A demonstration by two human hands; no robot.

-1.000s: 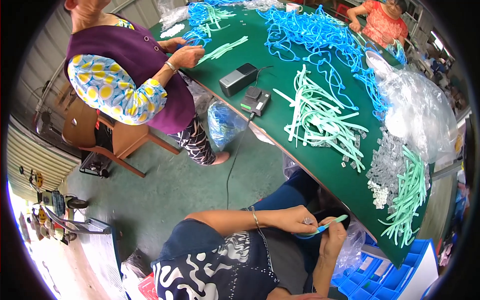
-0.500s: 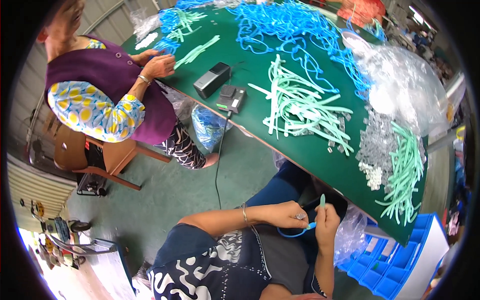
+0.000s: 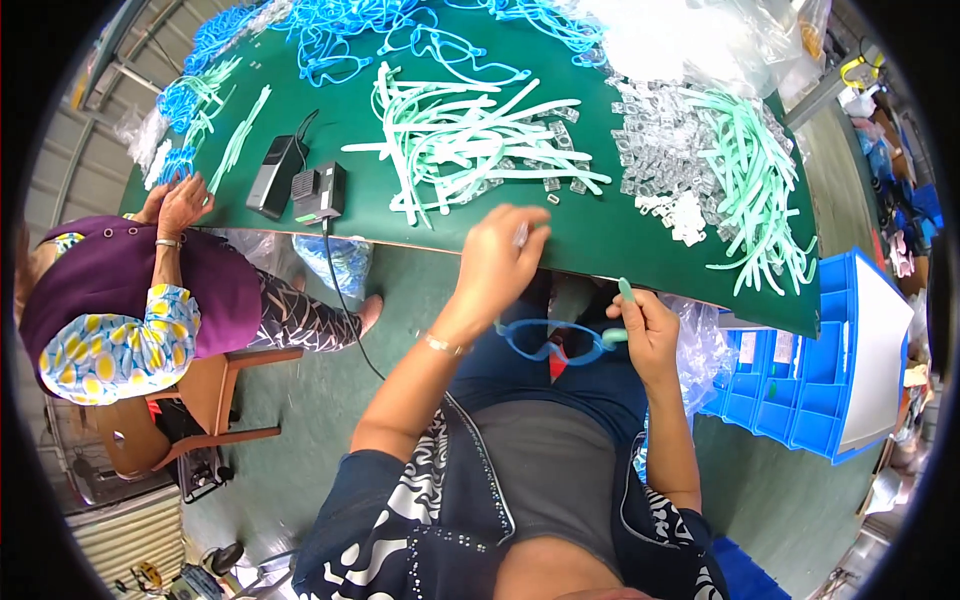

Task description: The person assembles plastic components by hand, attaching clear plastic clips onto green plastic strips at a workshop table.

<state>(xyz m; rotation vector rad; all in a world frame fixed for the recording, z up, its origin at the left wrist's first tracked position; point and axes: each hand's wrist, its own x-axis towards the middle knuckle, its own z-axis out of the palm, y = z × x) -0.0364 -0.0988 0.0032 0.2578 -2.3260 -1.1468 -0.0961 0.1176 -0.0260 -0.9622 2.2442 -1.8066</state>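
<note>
My right hand (image 3: 650, 332) is closed around a mint-green soft temple arm (image 3: 626, 290), whose tip sticks up past the fingers. A blue eyeglass frame (image 3: 552, 348) hangs beside that hand over my lap, joined at its right end to the mint piece. My left hand (image 3: 503, 258) is held up at the table's edge, fingers bent, thumb a little apart, nothing visible in it. The frame's other end lies close to my left wrist. Ahead of that hand, mint-green temple arms (image 3: 470, 150) lie in a loose heap, with a small clear piece (image 3: 552, 199) near its fingertips.
On the green table (image 3: 380, 225) are blue frames (image 3: 430, 45), clear pieces (image 3: 660, 135), white bits (image 3: 685, 222), another mint heap (image 3: 755, 190) and two dark boxes (image 3: 277, 178). Blue bins (image 3: 790, 370) stand at right. A co-worker (image 3: 130, 300) handles pieces at left.
My left hand has let go near the frame and moved up to the table's edge. The blue frame now hangs from my right hand. The view has turned, shifting the table leftward.
</note>
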